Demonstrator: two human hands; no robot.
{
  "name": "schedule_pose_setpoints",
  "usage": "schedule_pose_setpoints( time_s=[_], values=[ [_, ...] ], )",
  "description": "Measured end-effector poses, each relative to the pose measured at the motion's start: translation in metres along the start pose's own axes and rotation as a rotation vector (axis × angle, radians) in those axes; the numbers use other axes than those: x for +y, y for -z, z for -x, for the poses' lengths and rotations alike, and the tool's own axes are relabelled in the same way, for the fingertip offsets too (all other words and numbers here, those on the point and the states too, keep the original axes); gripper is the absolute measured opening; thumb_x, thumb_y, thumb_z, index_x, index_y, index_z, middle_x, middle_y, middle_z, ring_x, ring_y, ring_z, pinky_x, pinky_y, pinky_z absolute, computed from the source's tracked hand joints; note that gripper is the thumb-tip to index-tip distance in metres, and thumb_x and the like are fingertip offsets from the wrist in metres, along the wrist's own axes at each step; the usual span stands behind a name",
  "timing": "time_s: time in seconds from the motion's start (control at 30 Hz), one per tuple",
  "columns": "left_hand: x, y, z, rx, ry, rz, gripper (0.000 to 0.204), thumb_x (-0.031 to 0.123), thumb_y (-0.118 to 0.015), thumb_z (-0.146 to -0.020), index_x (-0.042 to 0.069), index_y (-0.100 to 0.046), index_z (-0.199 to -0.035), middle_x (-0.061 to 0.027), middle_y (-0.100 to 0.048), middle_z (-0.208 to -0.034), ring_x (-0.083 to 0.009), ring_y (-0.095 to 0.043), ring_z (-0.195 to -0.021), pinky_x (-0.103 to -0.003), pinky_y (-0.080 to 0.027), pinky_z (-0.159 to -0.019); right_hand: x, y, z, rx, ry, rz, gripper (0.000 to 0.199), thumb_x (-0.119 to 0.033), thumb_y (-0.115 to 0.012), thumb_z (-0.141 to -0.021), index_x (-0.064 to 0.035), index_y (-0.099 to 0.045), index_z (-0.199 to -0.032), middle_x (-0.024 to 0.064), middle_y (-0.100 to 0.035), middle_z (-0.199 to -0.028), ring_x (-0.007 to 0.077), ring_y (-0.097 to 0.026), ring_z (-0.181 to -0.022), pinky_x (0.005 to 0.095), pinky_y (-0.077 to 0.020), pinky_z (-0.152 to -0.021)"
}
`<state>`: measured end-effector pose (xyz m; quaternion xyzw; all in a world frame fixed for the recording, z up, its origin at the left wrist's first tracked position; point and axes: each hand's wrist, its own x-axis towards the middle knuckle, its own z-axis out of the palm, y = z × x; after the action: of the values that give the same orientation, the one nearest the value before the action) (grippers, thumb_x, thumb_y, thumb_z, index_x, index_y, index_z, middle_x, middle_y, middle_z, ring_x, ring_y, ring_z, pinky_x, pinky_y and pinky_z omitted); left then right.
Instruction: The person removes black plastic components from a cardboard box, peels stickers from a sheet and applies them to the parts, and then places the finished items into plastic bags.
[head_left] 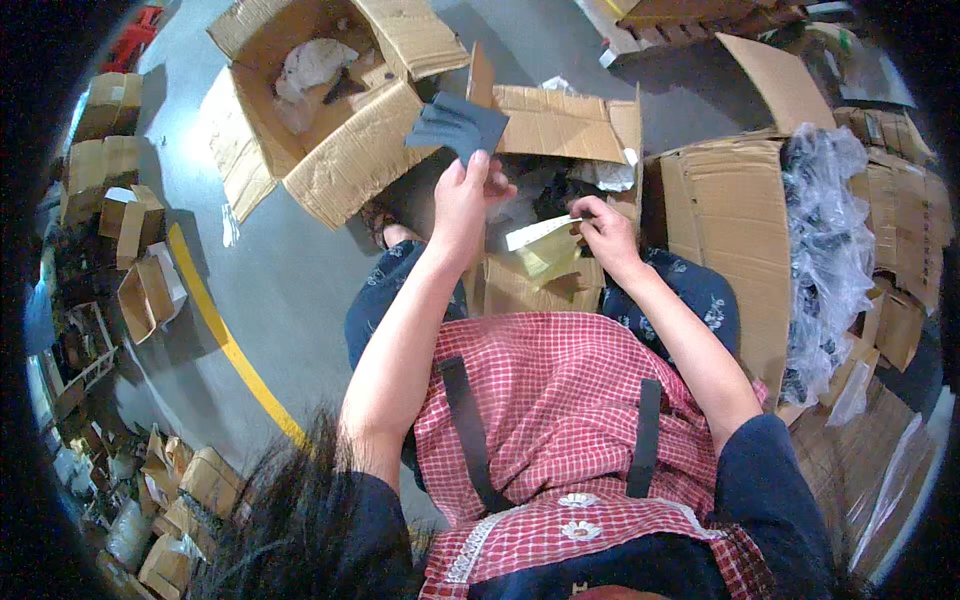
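Observation:
My left hand (462, 205) is closed on the lower end of a dark blue-grey piece (462, 124) with ridges fanning out on its left side; its exact kind I cannot make out. It is raised above the near edge of an open cardboard box (560, 118) between my knees. Between the fingertips of my right hand (608, 236) hangs a thin pale-yellow sheet (552, 258) with a white upper edge, possibly paper or a bag. Behind the hands, dark and clear plastic items show inside the box, partly hidden.
Ahead to the left stands a large open carton (345, 140) with crumpled plastic inside. At my right are a tall carton (735, 240) and a heap of clear plastic bags (828, 270). Small boxes (150, 290) line the left, beyond a yellow floor line (225, 335).

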<state>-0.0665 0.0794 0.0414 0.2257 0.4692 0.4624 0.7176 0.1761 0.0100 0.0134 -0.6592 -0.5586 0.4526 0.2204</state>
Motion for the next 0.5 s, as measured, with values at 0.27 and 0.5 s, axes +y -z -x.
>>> schedule_pose_setpoints(
  time_s=[0.27, 0.5],
  values=[
    [0.051, -0.038, 0.16, -0.034, -0.19, 0.078, 0.032, 0.029, -0.044, -0.107, 0.0, -0.057, -0.115, -0.012, -0.065, -0.109, -0.0218, -0.057, -0.115, -0.039, -0.041, -0.103, -0.116, 0.073, 0.108, 0.133, 0.225, -0.58, 0.026, 0.007, -0.061, -0.088, 0.0003, -0.056, -0.112, 0.004, -0.063, -0.108, 0.0081, -0.063, -0.093, 0.0217, -0.0493, -0.082],
    [0.04, -0.065, 0.262, -0.121, -0.26, 0.291, 0.035, 0.021, -0.042, -0.106, -0.003, -0.049, -0.13, -0.0169, -0.054, -0.136, -0.0244, -0.051, -0.128, -0.038, -0.036, -0.11, -0.146, 0.092, 0.219, 0.177, 0.419, -0.73, 0.03, -0.001, -0.067, -0.087, 0.002, -0.058, -0.115, 0.0112, -0.058, -0.121, 0.0188, -0.06, -0.112, 0.031, -0.0462, -0.099]
  ],
)
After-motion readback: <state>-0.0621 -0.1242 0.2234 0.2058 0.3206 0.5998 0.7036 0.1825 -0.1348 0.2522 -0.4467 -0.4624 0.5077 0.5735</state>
